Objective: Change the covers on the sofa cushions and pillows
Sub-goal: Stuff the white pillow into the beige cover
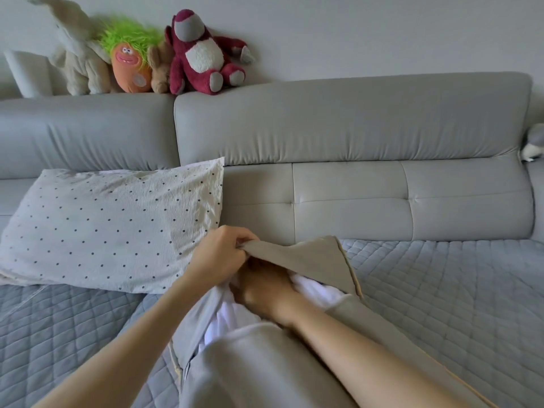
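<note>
On the sofa, left hand (219, 254) fingers pinch the beige cover (309, 260); right hand (265, 293) grips the white insert (312, 290) inside.

Grey sofa against a plain pale wall, soft even daylight.
Sofa (353, 125): padded headrest sections on top, stitched back panels below, seat under a blue-grey quilted cover (459, 304). Wall (353, 33) bare, fills 12 o'clock. Plush toys on the backrest top at 11 o'clock: cream plush (78, 54), green-haired orange plush (131, 64), maroon bear (203, 54). Small grey toy (534, 145) at 3 o'clock edge.
</note>
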Action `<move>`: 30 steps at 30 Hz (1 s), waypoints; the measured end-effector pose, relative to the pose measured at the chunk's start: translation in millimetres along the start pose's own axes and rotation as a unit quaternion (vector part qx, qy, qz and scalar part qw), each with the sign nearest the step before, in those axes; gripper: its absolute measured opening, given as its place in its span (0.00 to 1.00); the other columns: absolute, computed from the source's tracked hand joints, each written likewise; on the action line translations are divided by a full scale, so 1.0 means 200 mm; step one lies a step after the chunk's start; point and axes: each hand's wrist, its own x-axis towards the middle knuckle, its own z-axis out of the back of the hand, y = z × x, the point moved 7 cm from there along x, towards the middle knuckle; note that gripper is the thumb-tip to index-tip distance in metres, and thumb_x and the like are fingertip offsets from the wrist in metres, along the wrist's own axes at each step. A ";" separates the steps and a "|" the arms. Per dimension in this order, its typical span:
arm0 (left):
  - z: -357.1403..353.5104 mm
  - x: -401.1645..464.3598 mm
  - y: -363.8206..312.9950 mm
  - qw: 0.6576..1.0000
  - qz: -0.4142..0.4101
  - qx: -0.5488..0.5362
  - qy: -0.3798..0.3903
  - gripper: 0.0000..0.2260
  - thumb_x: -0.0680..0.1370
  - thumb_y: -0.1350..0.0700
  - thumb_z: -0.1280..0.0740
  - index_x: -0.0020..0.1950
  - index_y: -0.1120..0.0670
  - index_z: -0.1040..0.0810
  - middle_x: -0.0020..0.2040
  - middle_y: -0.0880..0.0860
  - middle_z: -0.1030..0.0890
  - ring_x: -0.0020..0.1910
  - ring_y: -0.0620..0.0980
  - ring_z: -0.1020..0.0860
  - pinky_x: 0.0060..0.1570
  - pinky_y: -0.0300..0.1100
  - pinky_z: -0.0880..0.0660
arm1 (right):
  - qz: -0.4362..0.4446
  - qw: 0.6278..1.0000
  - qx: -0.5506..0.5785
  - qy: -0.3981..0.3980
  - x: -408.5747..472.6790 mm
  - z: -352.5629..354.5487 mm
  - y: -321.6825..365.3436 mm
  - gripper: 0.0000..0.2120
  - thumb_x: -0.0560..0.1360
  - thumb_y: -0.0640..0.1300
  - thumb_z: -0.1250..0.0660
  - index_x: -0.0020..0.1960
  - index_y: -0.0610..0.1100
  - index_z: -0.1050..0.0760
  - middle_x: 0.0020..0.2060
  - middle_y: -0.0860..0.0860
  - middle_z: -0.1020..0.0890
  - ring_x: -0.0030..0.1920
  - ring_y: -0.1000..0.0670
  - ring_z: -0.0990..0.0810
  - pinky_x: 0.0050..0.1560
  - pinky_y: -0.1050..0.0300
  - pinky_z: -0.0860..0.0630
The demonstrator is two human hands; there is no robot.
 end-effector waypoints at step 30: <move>-0.21 -0.37 0.01 0.996 -0.040 0.069 0.049 0.32 0.69 0.35 0.51 0.58 0.57 0.26 0.54 0.55 0.22 0.54 0.57 0.24 0.49 0.44 0.32 | 0.126 0.981 0.132 -0.063 -0.64 0.36 -0.28 0.16 0.75 0.52 0.41 0.51 0.47 0.18 0.51 0.55 0.17 0.55 0.58 0.22 0.59 0.60 0.29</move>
